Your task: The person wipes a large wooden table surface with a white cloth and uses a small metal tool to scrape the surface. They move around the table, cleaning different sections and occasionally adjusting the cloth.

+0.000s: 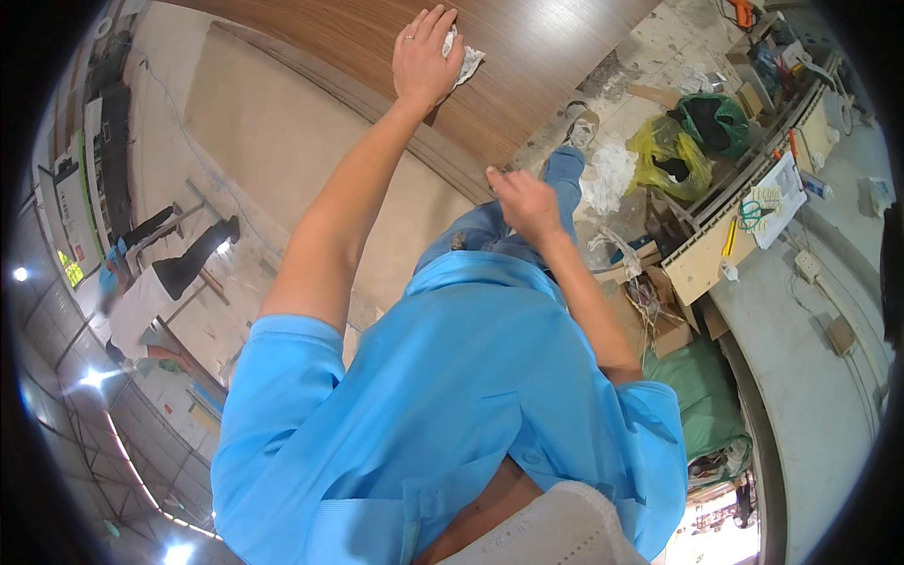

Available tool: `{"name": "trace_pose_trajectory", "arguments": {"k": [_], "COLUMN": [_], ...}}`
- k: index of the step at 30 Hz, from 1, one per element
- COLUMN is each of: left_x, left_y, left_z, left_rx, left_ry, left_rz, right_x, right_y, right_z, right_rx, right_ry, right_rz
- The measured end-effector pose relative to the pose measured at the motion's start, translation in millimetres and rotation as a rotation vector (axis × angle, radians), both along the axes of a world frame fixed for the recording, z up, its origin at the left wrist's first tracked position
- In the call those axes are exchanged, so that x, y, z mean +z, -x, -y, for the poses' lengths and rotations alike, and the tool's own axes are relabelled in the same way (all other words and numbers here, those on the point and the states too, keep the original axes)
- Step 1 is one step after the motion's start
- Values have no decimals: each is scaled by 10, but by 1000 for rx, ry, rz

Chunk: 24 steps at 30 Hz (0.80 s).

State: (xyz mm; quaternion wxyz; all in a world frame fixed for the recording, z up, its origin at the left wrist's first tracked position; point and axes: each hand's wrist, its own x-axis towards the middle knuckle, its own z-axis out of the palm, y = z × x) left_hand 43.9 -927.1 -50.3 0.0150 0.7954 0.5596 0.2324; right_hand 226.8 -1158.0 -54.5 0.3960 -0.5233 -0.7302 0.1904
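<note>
head view, near to far. nearest: blue short-sleeved shirt (452,414) filling the lower middle; pale knitted cloth (556,527) at the lower edge. jeans leg (490,231) beyond the shirt, ending at a shoe (579,127) on the dusty floor (659,47).

right hand (523,200): curled, fingers drawn together, gripping the near edge of the wooden panel (527,56); whether anything small is pinched in it, cannot tell.

left hand (424,56): arm stretched out, palm down, fingers spread and pressed flat on a crumpled white rag (466,61); ring on one finger. rag lying on the brown wood-grain face of the panel, under and just right of the hand, partly covered by it.

beside the panel, on the left: large pale board (282,141), lying flat.

right of the leg: crumpled white paper (607,174) on the floor; yellow plastic bag (669,155) and green plastic bag (716,122) just beside each other; cardboard scraps (659,320) nearer; green sack (706,391) below them.

far right: long bench (702,264) of pale board, carrying green-handled scissors (750,214), a yellow pencil (730,237), a white sheet (782,188) and mixed tools farther along, too small to tell.

far left: another person (155,287) in a white top and dark trousers, bent over a frame, well apart from the panel. bright ceiling lights along the left rim.
</note>
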Motion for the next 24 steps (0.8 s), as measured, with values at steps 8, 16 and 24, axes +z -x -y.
{"name": "trace_pose_trajectory", "arguments": {"k": [8, 16, 24], "left_x": [-8, -6, 95], "left_y": [-6, -18, -80], "left_z": [-24, -6, 30], "left_rx": [-10, 3, 35], "left_ry": [-39, -19, 37], "left_rz": [35, 16, -16], "right_x": [45, 60, 108], "right_y": [-268, -117, -151], "right_z": [-448, -230, -151], "right_rx": [-183, -83, 177], "right_ry": [40, -13, 257], "right_rz": [168, 59, 29]}}
